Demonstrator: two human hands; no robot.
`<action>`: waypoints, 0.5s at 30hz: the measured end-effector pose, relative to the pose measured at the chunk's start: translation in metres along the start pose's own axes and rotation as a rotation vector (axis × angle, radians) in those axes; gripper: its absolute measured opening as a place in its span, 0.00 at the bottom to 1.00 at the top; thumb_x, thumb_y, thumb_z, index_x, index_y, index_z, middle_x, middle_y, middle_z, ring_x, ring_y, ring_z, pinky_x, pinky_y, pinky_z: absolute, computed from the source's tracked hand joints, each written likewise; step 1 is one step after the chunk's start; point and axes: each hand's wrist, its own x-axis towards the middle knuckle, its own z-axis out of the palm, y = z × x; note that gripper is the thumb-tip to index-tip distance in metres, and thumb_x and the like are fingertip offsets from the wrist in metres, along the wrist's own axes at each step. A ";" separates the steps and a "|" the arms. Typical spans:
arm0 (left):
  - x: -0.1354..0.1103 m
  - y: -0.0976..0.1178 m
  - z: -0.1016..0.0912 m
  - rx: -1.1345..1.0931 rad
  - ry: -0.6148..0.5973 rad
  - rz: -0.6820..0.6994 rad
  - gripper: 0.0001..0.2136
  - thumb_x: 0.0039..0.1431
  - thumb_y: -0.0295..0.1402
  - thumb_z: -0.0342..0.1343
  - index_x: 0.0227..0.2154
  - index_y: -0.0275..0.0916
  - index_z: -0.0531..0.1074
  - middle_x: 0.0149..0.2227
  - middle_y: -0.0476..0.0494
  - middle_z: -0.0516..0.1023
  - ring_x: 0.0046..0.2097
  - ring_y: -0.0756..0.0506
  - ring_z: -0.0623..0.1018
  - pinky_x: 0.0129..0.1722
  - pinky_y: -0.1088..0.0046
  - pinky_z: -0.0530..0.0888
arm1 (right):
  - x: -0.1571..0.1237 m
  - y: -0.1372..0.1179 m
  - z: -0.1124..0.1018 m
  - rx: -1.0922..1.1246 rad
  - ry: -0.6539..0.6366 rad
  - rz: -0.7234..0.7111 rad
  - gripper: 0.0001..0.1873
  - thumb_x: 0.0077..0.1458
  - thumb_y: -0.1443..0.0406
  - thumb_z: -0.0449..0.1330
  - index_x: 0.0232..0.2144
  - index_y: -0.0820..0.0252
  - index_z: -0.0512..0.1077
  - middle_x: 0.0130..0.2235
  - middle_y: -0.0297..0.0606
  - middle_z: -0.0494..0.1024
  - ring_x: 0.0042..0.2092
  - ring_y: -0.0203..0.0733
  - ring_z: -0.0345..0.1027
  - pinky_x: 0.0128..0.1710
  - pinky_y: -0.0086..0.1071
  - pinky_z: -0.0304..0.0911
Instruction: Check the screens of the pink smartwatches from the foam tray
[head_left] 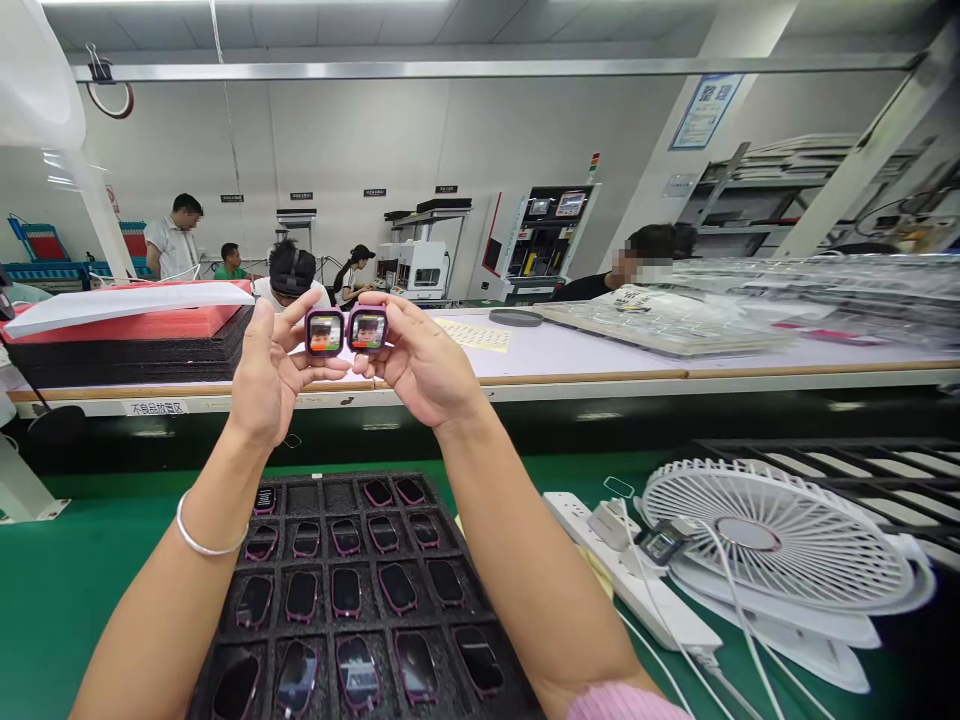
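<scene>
The fingers of the left hand (pixel 266 385) are clamped on a small square watch with purple frame and lit screen (pixel 325 333); it lies between fingertips at its upper and lower edges. The fingers of the right hand (pixel 431 370) are clamped in the same manner on a second purple-framed square watch with lit screen (pixel 367 328), also between its top and bottom edges. Both screens face the camera. The watches are side by side, very close; I cannot tell whether they touch.

From the watches, at six o'clock, there is a black foam tray with square compartments (pixel 339 497), where many dark-screened purple-framed watches (pixel 301 597) lie. At seven o'clock, a thin silver bangle (pixel 204 549) is around the left wrist. At nine o'clock lies a stack of red and black foam sheets (pixel 135 345). At four o'clock, a white plastic power strip (pixel 637 585) lies near a round white plastic fan (pixel 795 550).
</scene>
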 end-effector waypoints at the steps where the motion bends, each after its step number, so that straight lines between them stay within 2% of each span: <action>1: 0.000 0.001 0.000 -0.003 0.000 -0.003 0.33 0.66 0.58 0.44 0.59 0.38 0.73 0.44 0.39 0.83 0.34 0.44 0.83 0.34 0.69 0.81 | 0.000 0.000 0.000 0.004 -0.003 -0.002 0.08 0.67 0.60 0.58 0.45 0.55 0.74 0.33 0.32 0.78 0.26 0.34 0.74 0.26 0.27 0.67; 8: -0.004 0.000 -0.004 -0.029 0.001 0.001 0.31 0.65 0.58 0.46 0.56 0.39 0.75 0.42 0.40 0.83 0.32 0.44 0.83 0.34 0.68 0.82 | -0.004 0.000 0.004 0.002 -0.021 0.005 0.09 0.68 0.60 0.57 0.45 0.56 0.74 0.34 0.33 0.79 0.25 0.33 0.73 0.26 0.27 0.69; 15: -0.012 0.000 -0.009 -0.077 0.011 0.007 0.29 0.64 0.57 0.48 0.53 0.40 0.78 0.43 0.41 0.83 0.30 0.45 0.83 0.33 0.67 0.83 | 0.010 -0.007 -0.003 -0.035 0.092 0.010 0.10 0.72 0.63 0.51 0.45 0.57 0.72 0.32 0.34 0.78 0.24 0.33 0.73 0.24 0.25 0.67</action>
